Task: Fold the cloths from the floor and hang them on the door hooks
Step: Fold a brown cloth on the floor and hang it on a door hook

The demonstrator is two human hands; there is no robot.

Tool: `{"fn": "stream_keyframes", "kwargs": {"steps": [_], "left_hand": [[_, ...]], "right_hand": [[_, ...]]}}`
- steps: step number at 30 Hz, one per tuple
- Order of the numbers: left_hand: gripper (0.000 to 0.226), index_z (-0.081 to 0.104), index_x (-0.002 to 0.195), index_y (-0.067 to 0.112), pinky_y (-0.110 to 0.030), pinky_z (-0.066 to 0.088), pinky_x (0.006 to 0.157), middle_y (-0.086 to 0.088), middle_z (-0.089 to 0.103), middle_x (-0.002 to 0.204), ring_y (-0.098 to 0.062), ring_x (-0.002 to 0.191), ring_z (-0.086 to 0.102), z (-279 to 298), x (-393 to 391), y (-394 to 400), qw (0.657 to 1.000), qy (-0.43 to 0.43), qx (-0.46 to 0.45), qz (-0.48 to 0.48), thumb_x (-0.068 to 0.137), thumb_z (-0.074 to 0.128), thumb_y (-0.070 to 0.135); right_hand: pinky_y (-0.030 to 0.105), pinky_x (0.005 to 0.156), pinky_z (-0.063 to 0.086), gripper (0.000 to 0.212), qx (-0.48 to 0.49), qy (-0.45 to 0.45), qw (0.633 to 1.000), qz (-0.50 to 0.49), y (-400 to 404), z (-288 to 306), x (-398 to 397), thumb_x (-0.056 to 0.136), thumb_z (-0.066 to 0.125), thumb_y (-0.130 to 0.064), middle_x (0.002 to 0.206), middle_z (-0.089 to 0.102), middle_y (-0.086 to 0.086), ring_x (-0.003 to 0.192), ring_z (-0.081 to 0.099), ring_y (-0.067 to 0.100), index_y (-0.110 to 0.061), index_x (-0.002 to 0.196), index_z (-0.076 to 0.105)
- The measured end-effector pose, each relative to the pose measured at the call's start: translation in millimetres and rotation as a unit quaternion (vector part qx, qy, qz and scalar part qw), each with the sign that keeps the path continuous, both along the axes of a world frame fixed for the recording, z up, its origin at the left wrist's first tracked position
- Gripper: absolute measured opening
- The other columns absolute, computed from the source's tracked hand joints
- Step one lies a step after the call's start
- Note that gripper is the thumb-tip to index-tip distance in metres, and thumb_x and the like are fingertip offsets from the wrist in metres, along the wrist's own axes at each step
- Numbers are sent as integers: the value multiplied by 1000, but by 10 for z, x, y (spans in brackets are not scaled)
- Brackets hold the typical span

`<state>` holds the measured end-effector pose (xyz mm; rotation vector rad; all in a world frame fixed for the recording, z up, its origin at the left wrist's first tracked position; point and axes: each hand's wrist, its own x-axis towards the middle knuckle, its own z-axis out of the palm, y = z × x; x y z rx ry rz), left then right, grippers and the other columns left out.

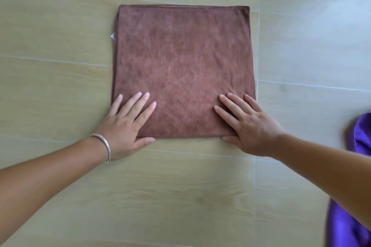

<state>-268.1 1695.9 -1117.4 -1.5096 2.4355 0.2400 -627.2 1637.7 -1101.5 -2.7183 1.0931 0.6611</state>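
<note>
Brown microfibre cloth (183,70) lies flat on the wood-look floor (60,36), squared up, w/ a second layer peeking out along its left edge and a small white tag (112,36) there, so I'd say it's had at least one fold already. Left hand (125,126) rests palm-down on the near-left corner, fingers (140,102) straight and slightly spread, thumb off the hem on the floor; silver bangle (104,146) on that wrist. Right hand (249,124) mirrors it on the near-right corner, fingers straight and apart, thumb tucked along the near edge. Neither hand is gripping anything; both just press the fabric down, prob. smoothing or about to lift the near edge for another fold. Purple cloth (359,138) sits bunched at the far right of the floor, partly behind the right forearm, not folded as far as I can see. Progress: early. One cloth partway folded, one untouched, poss. more out of view. No door or hooks visible, so hanging is all still to do.
</note>
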Motion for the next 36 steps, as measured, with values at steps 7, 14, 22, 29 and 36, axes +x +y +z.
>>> {"fn": "stream_keyframes", "kwargs": {"steps": [7, 14, 22, 29, 36], "left_hand": [[69, 45, 140, -2, -56, 39, 104, -19, 40, 148, -34, 134, 44, 188, 64, -78, 999, 12, 13, -46, 77, 31, 21], [74, 12, 154, 25, -30, 31, 108, 3, 23, 159, -13, 144, 25, 698, 60, 497, 985, -25, 148, 80, 89, 39, 7], [77, 23, 148, 36, -30, 37, 61, -4, 66, 109, -30, 85, 63, 1998, -3, 782, 970, -53, 177, 159, 83, 42, 0], [52, 34, 146, 27, -32, 46, 83, -8, 56, 134, -30, 113, 57, 3611, 87, 581, 929, 15, 274, 249, 95, 41, 16], [46, 47, 140, 29, -29, 43, 96, 5, 53, 139, -21, 123, 52, 6050, 117, 282, 906, 112, 274, 304, 96, 39, 17]], "right_hand": [[55, 114, 20, 69, 10, 20, 998, -51, 135, 144, 145, 94, 17, -54, 160, 14, 11, 146, 17, 31, -19, 153, 20], [43, 117, 7, 44, 68, 18, 988, -139, 779, 766, 263, 98, 35, -33, 148, 39, 1, 145, 15, 24, -28, 141, 43], [40, 117, 13, 42, 75, 12, 977, -200, 946, 2127, 222, 90, 37, -13, 132, 55, -5, 143, 24, 21, -26, 125, 57], [43, 116, 10, 33, 38, 19, 977, -211, 768, 3755, 206, 93, 44, -21, 136, 51, -5, 145, 20, 18, -23, 125, 52], [39, 116, 10, 36, 46, 1, 973, -226, 497, 6043, 165, 91, 44, -21, 137, 48, -13, 145, 17, 14, -33, 123, 54]]}}
